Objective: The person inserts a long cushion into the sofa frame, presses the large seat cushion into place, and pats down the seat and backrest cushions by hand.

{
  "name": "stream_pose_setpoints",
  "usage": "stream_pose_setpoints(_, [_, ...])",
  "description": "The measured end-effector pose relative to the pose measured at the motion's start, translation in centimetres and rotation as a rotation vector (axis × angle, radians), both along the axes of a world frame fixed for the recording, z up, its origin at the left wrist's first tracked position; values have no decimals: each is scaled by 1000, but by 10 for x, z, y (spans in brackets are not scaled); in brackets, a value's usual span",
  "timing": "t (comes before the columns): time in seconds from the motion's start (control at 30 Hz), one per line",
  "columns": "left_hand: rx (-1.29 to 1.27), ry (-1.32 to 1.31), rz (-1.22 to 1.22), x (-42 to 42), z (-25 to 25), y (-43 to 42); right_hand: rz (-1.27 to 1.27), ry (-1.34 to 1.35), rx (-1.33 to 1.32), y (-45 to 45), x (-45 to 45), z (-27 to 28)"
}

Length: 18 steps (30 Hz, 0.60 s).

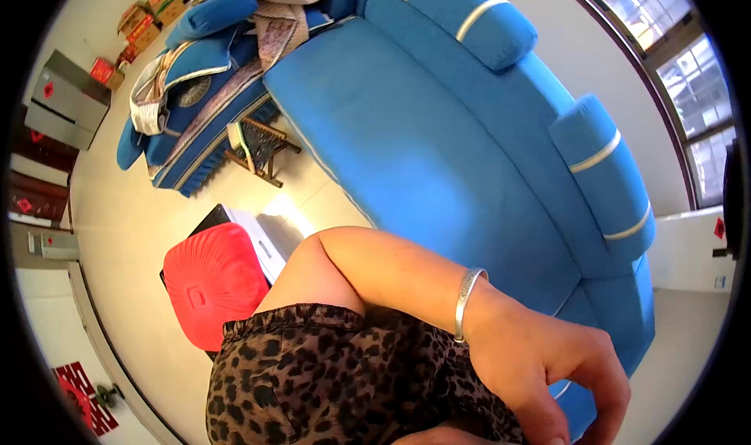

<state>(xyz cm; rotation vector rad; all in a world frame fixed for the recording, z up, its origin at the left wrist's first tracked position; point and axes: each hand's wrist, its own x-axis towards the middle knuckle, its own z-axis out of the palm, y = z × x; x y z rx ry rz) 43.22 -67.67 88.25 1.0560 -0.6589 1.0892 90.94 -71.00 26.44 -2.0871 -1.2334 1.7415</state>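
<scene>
My left hand [547,367] reaches down at the lower right, with a silver bangle [467,304] round its wrist. Its thumb and forefinger curve toward each other as in a pinch. The bottom edge cuts off the fingertips, so anything between them is hidden. Behind this hand lies the blue sofa [407,156]. A leopard-print garment [328,375] covers my upper arm and body. Only a strip of bare skin [446,436] shows at the bottom edge; my right hand is out of view.
A red pleated cushion [215,285] sits on a black-and-white piece [254,242] at my left. Beyond it stands a small folding stool [262,148] near another blue sofa [211,124] draped with covers. A fridge [66,105] and cardboard boxes [145,30] stand farther off.
</scene>
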Motion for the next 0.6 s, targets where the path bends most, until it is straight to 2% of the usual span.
stream_pose_setpoints(0.07, [-46, 28, 50, -20, 3, -8, 90, 37, 58, 23, -2, -21])
stream_pose_setpoints(0.23, [-117, -83, 196, -46, 11, -32, 207, 8, 38, 96, -45, 31])
stream_pose_setpoints(0.4, [177, -17, 407, -54, -12, -23, 238, -19, 30, 158, -115, 56])
stream_pose_setpoints(0.47, [182, 213, 504, -59, -5, -20, 242, -9, 23, 177, -144, 70])
stream_pose_setpoints(0.53, [130, 327, 540, -61, -11, -14, 270, 9, 53, 190, -168, 87])
stream_pose_setpoints(0.6, [51, 409, 536, -62, -24, -6, 378, 17, 197, 188, -214, 160])
